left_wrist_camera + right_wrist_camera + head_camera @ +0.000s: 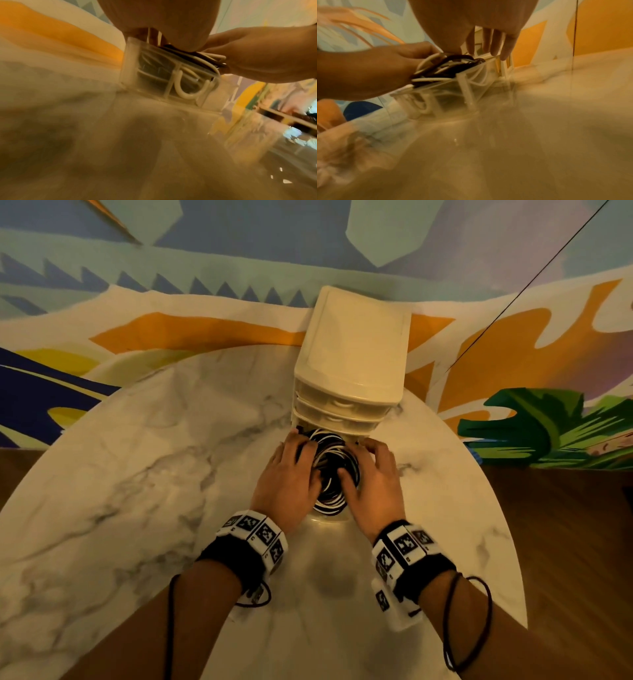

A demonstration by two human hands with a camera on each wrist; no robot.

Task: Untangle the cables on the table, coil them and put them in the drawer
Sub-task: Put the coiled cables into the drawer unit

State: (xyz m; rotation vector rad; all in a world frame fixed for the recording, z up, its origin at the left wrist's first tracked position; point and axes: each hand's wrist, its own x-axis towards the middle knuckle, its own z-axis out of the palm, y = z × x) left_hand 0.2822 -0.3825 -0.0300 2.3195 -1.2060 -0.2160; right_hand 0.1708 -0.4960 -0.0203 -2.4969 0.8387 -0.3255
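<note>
A coil of black and white cables (337,453) lies in the pulled-out bottom drawer (330,520) of a cream drawer unit (356,344). My left hand (291,470) covers the coil's left side, thumb on the strands and fingers curled round them. My right hand (373,474) rests on the right side with its thumb inside the ring. In the right wrist view its fingers (494,44) point straight down at the drawer's far rim, and the left hand (368,71) holds the cables (447,65). Through the clear drawer wall (154,75) white loops show.
The unit stands at the far side of a round marble table (137,457), against a painted wall. The two upper drawers (346,405) are closed. Wooden floor shows beyond the table edge on the right (565,525).
</note>
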